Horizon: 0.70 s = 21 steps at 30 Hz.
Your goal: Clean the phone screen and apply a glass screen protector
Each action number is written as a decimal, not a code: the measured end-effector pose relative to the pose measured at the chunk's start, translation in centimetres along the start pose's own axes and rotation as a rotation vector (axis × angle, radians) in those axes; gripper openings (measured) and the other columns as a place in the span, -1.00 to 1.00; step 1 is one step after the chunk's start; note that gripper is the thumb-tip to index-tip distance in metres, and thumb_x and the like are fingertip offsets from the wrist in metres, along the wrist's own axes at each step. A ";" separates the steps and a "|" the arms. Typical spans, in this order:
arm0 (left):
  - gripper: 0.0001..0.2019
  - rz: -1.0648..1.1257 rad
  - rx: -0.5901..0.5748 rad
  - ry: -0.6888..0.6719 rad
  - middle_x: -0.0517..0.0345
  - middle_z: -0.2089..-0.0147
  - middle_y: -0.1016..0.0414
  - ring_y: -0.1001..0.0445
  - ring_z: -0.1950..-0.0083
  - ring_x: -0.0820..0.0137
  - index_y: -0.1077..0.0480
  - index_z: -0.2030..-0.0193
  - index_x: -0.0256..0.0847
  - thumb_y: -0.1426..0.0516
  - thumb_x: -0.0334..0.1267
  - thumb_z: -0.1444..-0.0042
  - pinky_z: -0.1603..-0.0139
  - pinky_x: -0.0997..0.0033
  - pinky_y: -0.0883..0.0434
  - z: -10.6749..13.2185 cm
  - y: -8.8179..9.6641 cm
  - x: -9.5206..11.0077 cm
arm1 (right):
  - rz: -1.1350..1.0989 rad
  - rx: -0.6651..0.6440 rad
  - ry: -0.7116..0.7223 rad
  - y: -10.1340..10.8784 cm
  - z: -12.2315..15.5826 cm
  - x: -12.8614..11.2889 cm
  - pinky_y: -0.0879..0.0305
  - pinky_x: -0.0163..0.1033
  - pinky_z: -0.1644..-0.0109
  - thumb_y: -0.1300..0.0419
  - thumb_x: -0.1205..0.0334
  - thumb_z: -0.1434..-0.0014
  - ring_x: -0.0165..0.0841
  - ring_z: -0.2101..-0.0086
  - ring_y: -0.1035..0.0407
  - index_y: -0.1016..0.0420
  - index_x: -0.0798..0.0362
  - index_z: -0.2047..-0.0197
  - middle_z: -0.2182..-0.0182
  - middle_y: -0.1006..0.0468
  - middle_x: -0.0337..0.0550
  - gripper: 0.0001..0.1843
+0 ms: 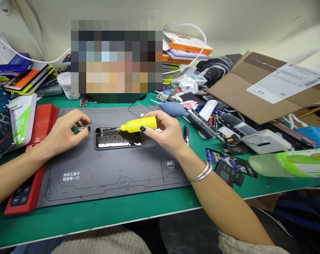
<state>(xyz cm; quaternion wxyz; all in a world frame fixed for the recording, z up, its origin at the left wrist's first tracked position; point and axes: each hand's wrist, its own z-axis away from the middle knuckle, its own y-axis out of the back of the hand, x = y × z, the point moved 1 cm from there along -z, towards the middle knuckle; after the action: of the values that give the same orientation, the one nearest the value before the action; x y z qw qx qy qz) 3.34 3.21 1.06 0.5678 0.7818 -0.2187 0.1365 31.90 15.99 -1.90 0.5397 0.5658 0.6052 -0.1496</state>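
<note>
A smartphone (119, 142) lies flat on the grey work mat (101, 176), its dark glossy screen dotted with many clear droplets. My right hand (163, 130) is closed around a yellow squeeze bottle (140, 124), tilted so its thin nozzle points left, just over the screen. To the left of the phone, my left hand (70, 128) has its fingers curled with thumb and fingertips close together. A small metallic thing shows in the gap between them, too small to name.
A red device (38, 130) with buttons borders the mat's left side. A blue air blower (173, 108), a black pen-like tool (186, 134) and an open cardboard box (244, 88) lie right. A green-labelled bottle (289, 163) rests near the front edge. Behind stands a white tub (69, 86).
</note>
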 end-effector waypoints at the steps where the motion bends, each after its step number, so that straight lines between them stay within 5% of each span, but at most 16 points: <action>1: -0.87 -0.003 -0.002 0.003 0.08 0.19 -0.52 -0.49 0.23 0.30 -0.40 0.25 -0.14 -0.08 -0.19 -0.13 0.12 0.25 -0.49 0.0 0.0 0.0 | 0.002 -0.002 0.000 0.0 0.0 0.0 -0.39 -0.24 0.39 -0.33 0.07 0.03 -0.33 0.39 -0.43 -0.47 -0.01 0.23 0.35 -0.56 -0.19 -0.70; 12: -0.87 0.007 -0.009 -0.011 0.08 0.18 -0.52 -0.49 0.20 0.29 -0.40 0.23 -0.15 -0.08 -0.20 -0.14 0.12 0.26 -0.49 0.0 0.0 -0.2 | -0.005 -0.044 0.019 -0.2 0.1 0.1 -0.36 -0.24 0.40 -0.31 0.04 0.01 -0.33 0.40 -0.41 -0.47 -0.03 0.22 0.36 -0.55 -0.20 -0.70; 21: -0.89 0.011 0.000 -0.015 0.09 0.18 -0.52 -0.49 0.23 0.30 -0.40 0.24 -0.15 -0.09 -0.23 -0.14 0.13 0.26 -0.48 0.1 0.0 -0.1 | -0.012 0.048 0.008 0.3 0.0 0.3 -0.34 -0.25 0.41 -0.30 0.10 0.00 -0.38 0.45 -0.38 -0.45 -0.01 0.23 0.36 -0.54 -0.22 -0.74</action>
<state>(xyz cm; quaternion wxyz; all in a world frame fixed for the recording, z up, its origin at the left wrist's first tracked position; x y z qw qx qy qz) 3.22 3.15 1.01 0.5653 0.7816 -0.2273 0.1336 32.19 16.24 -2.06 0.5229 0.5754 0.6069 -0.1649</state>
